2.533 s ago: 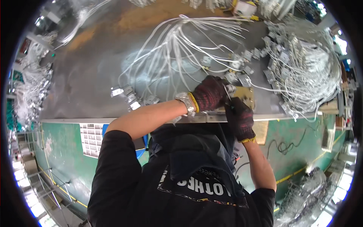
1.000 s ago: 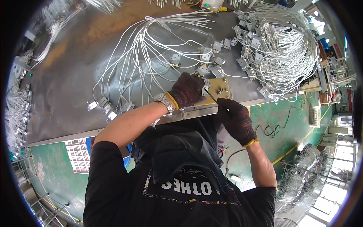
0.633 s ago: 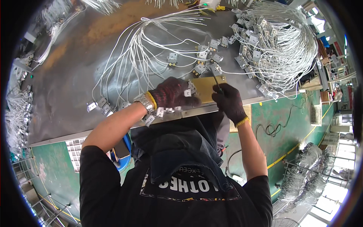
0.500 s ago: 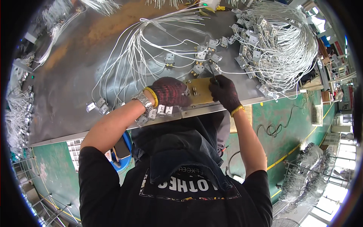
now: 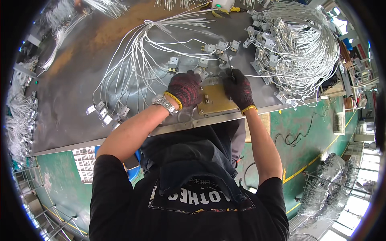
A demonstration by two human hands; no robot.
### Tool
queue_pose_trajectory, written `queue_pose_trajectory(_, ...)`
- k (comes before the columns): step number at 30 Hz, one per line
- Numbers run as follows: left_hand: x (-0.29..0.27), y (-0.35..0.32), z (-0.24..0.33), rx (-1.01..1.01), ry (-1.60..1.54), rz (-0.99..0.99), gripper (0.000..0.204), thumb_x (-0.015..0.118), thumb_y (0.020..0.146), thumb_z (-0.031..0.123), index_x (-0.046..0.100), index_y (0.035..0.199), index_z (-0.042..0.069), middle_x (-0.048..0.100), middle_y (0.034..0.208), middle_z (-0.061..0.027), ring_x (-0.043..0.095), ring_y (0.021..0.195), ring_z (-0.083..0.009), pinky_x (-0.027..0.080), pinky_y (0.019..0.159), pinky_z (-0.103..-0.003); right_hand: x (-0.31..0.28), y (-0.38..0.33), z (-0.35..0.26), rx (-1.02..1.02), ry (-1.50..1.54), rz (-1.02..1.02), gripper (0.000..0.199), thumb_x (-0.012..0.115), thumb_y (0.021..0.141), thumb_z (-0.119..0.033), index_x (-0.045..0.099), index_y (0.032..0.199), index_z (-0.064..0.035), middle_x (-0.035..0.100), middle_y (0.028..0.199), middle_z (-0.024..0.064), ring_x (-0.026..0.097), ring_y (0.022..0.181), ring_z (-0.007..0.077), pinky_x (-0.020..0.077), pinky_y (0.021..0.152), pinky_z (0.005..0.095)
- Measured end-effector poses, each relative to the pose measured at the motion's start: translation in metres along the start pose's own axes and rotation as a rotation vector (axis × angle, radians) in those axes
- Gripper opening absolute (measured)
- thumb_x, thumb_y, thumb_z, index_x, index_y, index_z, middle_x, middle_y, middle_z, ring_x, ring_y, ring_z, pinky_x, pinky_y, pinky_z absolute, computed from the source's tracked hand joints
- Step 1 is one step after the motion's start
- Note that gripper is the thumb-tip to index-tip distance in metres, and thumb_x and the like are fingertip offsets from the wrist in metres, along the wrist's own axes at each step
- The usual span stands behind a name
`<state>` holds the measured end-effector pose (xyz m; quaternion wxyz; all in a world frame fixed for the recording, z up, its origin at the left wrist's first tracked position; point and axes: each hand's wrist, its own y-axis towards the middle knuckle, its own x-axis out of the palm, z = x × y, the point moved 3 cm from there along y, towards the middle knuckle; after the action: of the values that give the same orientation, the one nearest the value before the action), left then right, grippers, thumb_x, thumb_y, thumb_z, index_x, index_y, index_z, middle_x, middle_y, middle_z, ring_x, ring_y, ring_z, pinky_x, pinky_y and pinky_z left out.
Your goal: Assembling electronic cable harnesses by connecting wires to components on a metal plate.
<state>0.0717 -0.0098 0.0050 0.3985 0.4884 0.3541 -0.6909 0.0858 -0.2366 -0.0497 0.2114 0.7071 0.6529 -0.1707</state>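
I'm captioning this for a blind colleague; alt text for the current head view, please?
A gloved left hand is beside small metal parts and a gloved right hand grips a thin tool, above a yellow plate on a metal table. White wires fan out at left; a large wire bundle lies at right.

The 2 gloves [image 5: 185,89] are yellow-cuffed, mottled black and, seemingly, dark red.

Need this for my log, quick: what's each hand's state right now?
Left hand: beside a small silver fitting; whether it grips it cannot be told.
Right hand: closed, holding a thin tool.
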Motion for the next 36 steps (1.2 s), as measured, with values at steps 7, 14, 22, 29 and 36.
queue_pose_trajectory(7, 0.004, 0.005, -0.015, -0.008, -0.001, -0.033, 0.045, 0.076, 0.072, 0.038, 0.070, 0.099, 0.003, 0.070, 0.096, -0.0217, 0.070, 0.086, -0.0404, 0.056, 0.076, -0.051, 0.018, -0.036, -0.034, 0.161, 0.147, -0.271, 0.046, 0.065, 0.094, -0.010, 0.057, 0.139, -0.0060, 0.064, 0.077, 0.0035, 0.059, 0.060, 0.0090, 0.0498, 0.052, 0.0281)
queue_pose_trajectory(14, 0.023, -0.008, -0.009, 0.137, -0.067, 0.115, 0.049, 0.079, 0.076, 0.037, 0.068, 0.109, 0.002, 0.070, 0.095, -0.0195, 0.069, 0.085, -0.0388, 0.055, 0.076, -0.049, 0.029, -0.053, -0.045, 0.270, 0.545, -0.277, 0.039, 0.068, 0.090, -0.009, 0.059, 0.127, 0.0014, 0.066, 0.077, 0.0086, 0.060, 0.058, 0.0140, 0.0493, 0.050, 0.0296)
queue_pose_trajectory(22, 0.009, -0.024, 0.004, 0.350, -0.166, 0.154, 0.035, 0.078, 0.075, 0.023, 0.068, 0.103, 0.003, 0.072, 0.087, -0.0168, 0.070, 0.086, -0.0380, 0.056, 0.075, -0.046, 0.010, -0.073, -0.068, 0.372, 0.519, -0.102, 0.020, 0.072, 0.086, -0.005, 0.063, 0.103, -0.0015, 0.063, 0.072, 0.0068, 0.060, 0.057, 0.0148, 0.0495, 0.050, 0.0300)
queue_pose_trajectory(29, 0.013, -0.020, 0.013, 0.386, -0.089, -0.012, 0.045, 0.079, 0.072, 0.032, 0.067, 0.104, 0.002, 0.071, 0.094, -0.0190, 0.069, 0.090, -0.0384, 0.055, 0.084, -0.047, 0.009, -0.078, -0.058, 0.195, 0.208, -0.120, 0.017, 0.071, 0.090, -0.008, 0.063, 0.105, -0.0033, 0.064, 0.074, 0.0049, 0.062, 0.060, 0.0103, 0.0497, 0.050, 0.0267)
queue_pose_trajectory(36, 0.028, -0.022, 0.004, 0.415, -0.125, 0.048, 0.046, 0.080, 0.075, 0.039, 0.072, 0.108, 0.008, 0.071, 0.095, -0.0141, 0.068, 0.091, -0.0359, 0.053, 0.082, -0.046, 0.020, -0.096, -0.079, -0.153, -0.197, -0.026, 0.019, 0.072, 0.090, -0.012, 0.063, 0.106, -0.0054, 0.070, 0.079, 0.0138, 0.072, 0.071, 0.0276, 0.0545, 0.063, 0.0384)
